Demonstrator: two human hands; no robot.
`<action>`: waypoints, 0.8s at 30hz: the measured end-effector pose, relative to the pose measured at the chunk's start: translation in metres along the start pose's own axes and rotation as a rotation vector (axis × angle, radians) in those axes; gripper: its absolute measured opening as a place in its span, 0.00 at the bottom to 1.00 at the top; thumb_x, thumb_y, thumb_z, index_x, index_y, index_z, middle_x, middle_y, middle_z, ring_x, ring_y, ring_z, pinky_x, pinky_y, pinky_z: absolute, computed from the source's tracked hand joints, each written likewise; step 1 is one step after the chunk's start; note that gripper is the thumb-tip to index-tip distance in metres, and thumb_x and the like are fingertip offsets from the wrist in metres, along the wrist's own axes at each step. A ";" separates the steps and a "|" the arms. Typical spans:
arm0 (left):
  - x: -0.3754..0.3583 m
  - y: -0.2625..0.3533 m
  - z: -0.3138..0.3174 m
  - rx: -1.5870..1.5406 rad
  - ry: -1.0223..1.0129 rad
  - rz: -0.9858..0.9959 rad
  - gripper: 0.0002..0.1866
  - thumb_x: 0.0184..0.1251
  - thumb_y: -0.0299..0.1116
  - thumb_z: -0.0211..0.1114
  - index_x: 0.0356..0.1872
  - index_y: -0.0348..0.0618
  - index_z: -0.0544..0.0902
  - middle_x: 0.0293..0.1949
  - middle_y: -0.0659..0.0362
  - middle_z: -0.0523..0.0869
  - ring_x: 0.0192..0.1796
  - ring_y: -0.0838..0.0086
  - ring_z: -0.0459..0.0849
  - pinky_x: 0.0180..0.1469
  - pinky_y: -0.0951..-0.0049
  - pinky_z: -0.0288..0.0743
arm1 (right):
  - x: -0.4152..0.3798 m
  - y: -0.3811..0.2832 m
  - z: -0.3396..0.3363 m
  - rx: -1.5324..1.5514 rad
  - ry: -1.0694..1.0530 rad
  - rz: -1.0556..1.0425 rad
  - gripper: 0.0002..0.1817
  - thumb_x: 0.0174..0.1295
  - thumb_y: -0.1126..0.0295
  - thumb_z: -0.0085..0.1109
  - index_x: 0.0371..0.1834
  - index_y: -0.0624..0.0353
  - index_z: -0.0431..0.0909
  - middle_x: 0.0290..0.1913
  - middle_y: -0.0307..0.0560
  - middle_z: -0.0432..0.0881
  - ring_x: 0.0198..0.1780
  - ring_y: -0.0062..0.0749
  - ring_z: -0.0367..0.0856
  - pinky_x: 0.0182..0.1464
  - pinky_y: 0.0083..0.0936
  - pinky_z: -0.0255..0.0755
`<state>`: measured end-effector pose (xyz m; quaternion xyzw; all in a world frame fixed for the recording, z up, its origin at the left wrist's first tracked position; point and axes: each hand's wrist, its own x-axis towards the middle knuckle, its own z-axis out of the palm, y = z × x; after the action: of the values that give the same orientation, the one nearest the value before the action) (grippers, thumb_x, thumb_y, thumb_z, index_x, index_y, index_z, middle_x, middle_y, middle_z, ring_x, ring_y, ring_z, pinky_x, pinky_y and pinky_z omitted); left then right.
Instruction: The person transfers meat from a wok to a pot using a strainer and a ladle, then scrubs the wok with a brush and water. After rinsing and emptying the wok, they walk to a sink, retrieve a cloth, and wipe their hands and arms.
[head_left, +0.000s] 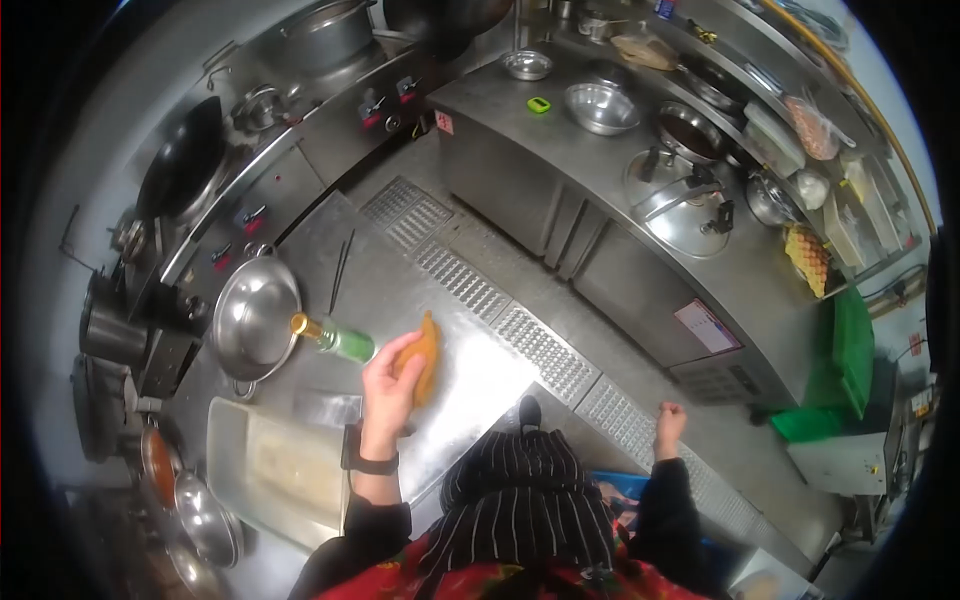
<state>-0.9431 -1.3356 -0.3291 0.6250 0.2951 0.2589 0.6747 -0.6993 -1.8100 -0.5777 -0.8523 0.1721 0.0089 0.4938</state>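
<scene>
My left hand (396, 382) is closed on an orange-brown cloth (430, 360), pressing it against the steel worktop (470, 345). Just left of that hand is a green bottle (345, 342) with a gold-coloured top. Beyond the bottle are a round two-handled steel pan (257, 322) and a pair of dark chopsticks (342, 270). Nearer me, a translucent plastic tub (285, 480) stands beside my left wrist, with a flat metal piece (328, 407) behind it. Off to the right, my right hand (670, 430) hangs in the air, fingers curled in with nothing seen in them.
A steel counter (490, 110) across the aisle carries metal bowls (602, 108), a glass lid (680, 205) and a green timer (539, 104). Floor grating (545, 350) runs between. A stove with a black wok (185, 160) is at left; a green bin (850, 350) at right.
</scene>
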 end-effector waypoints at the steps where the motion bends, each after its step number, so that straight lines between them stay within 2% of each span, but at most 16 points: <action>1: 0.001 0.000 0.001 0.061 -0.011 0.044 0.17 0.69 0.21 0.63 0.59 0.35 0.81 0.53 0.55 0.85 0.54 0.73 0.82 0.58 0.75 0.75 | 0.002 0.004 0.001 0.005 -0.005 0.012 0.06 0.58 0.73 0.60 0.34 0.65 0.80 0.30 0.41 0.81 0.33 0.25 0.76 0.38 0.26 0.70; 3: 0.003 -0.002 0.001 0.191 -0.032 0.127 0.20 0.69 0.19 0.61 0.61 0.36 0.79 0.50 0.58 0.85 0.52 0.76 0.82 0.58 0.76 0.75 | 0.002 0.011 0.003 0.008 0.002 0.012 0.06 0.58 0.72 0.59 0.34 0.64 0.80 0.29 0.39 0.79 0.31 0.24 0.74 0.35 0.25 0.69; 6: 0.007 -0.022 -0.003 0.250 0.026 0.116 0.21 0.67 0.18 0.58 0.60 0.37 0.80 0.54 0.53 0.85 0.55 0.72 0.83 0.60 0.74 0.75 | 0.009 0.030 0.002 0.035 0.004 0.067 0.05 0.59 0.72 0.59 0.33 0.62 0.79 0.26 0.36 0.76 0.27 0.21 0.72 0.29 0.23 0.65; 10: 0.011 -0.047 -0.009 0.192 0.102 0.033 0.20 0.67 0.17 0.56 0.59 0.36 0.81 0.53 0.54 0.86 0.55 0.72 0.83 0.60 0.73 0.75 | 0.014 0.056 0.006 0.037 0.014 0.213 0.04 0.61 0.71 0.57 0.31 0.58 0.78 0.22 0.35 0.73 0.22 0.21 0.70 0.22 0.24 0.60; 12: 0.012 -0.055 -0.012 0.164 0.130 0.019 0.20 0.66 0.18 0.55 0.58 0.35 0.81 0.52 0.54 0.86 0.54 0.71 0.83 0.60 0.73 0.75 | 0.015 0.067 0.009 0.012 0.007 0.201 0.04 0.61 0.71 0.57 0.31 0.58 0.78 0.22 0.35 0.73 0.21 0.21 0.70 0.21 0.24 0.60; 15: 0.016 -0.066 -0.014 0.314 0.222 0.149 0.20 0.63 0.22 0.58 0.56 0.35 0.82 0.50 0.51 0.87 0.52 0.67 0.85 0.58 0.71 0.76 | 0.014 0.078 0.010 -0.032 0.001 0.176 0.04 0.61 0.71 0.57 0.31 0.57 0.79 0.21 0.35 0.73 0.21 0.22 0.69 0.20 0.24 0.59; 17: 0.017 -0.075 -0.012 0.381 0.190 0.128 0.20 0.62 0.23 0.59 0.56 0.35 0.82 0.50 0.50 0.87 0.52 0.66 0.85 0.58 0.71 0.76 | -0.004 0.056 0.013 -0.075 -0.027 0.166 0.06 0.62 0.68 0.56 0.30 0.57 0.79 0.20 0.35 0.71 0.20 0.24 0.69 0.21 0.25 0.61; 19: 0.023 -0.098 -0.008 0.435 0.134 0.113 0.19 0.62 0.24 0.60 0.55 0.35 0.82 0.49 0.49 0.87 0.51 0.65 0.85 0.58 0.70 0.76 | -0.018 0.026 0.011 0.311 -0.108 0.459 0.10 0.62 0.63 0.55 0.27 0.56 0.76 0.21 0.37 0.72 0.21 0.26 0.70 0.23 0.27 0.62; 21: 0.027 -0.136 -0.012 0.607 0.022 -0.048 0.19 0.61 0.25 0.61 0.54 0.35 0.82 0.48 0.47 0.87 0.51 0.62 0.86 0.57 0.69 0.77 | -0.003 0.030 0.007 1.050 -0.093 0.920 0.14 0.64 0.57 0.51 0.25 0.54 0.71 0.23 0.39 0.72 0.23 0.28 0.70 0.24 0.29 0.62; 22: 0.026 -0.144 -0.010 0.556 -0.020 -0.142 0.18 0.61 0.26 0.61 0.54 0.36 0.82 0.49 0.46 0.87 0.53 0.59 0.85 0.58 0.66 0.76 | 0.001 0.034 0.004 1.216 -0.192 0.888 0.15 0.65 0.56 0.49 0.25 0.52 0.69 0.23 0.39 0.71 0.23 0.27 0.69 0.24 0.28 0.62; 23: 0.023 -0.157 -0.012 0.600 -0.065 -0.112 0.18 0.61 0.27 0.62 0.54 0.36 0.82 0.49 0.45 0.86 0.54 0.58 0.84 0.59 0.65 0.75 | 0.002 0.031 0.006 1.376 -0.298 0.842 0.16 0.66 0.55 0.47 0.24 0.51 0.67 0.23 0.39 0.71 0.23 0.27 0.69 0.24 0.28 0.61; 24: 0.020 -0.171 -0.013 0.643 -0.104 -0.078 0.18 0.61 0.27 0.62 0.54 0.35 0.82 0.50 0.45 0.86 0.55 0.58 0.84 0.60 0.65 0.74 | 0.000 0.000 0.011 1.252 -0.178 0.808 0.17 0.67 0.53 0.45 0.25 0.51 0.67 0.22 0.38 0.69 0.22 0.28 0.68 0.24 0.28 0.61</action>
<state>-0.9417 -1.3263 -0.5011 0.8069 0.3504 0.0940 0.4662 -0.6980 -1.8004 -0.5839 -0.2787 0.4039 0.1587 0.8568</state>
